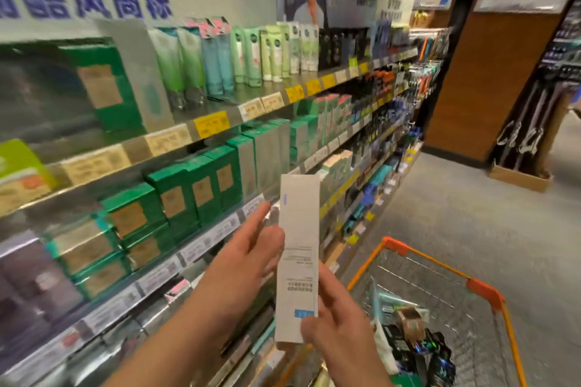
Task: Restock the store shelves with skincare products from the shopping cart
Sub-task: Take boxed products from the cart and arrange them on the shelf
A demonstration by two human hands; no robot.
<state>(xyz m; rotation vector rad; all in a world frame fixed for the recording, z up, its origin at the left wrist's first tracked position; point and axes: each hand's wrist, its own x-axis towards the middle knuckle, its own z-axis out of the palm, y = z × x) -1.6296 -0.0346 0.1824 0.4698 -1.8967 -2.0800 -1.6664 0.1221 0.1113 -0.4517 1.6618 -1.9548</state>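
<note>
Head view: right hand (pixel 338 317) grips box (pixel 298 254), left hand (pixel 248 248) steadies it, fingers straight; next, find matching shelf (pixel 201 242) slot.

We are losing the shelf price tags (pixel 210 123) to blur, and the white box's (pixel 298 256) print is reading too small.

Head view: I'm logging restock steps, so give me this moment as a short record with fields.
item held: tall white box, upright, printed side toward camera
right hand: grips the box's lower end
left hand: fingers straight, against the box's left side
shopping cart: lower right, orange-rimmed, products inside
shelves: left, green boxes and tubes, price tags along edges
</note>
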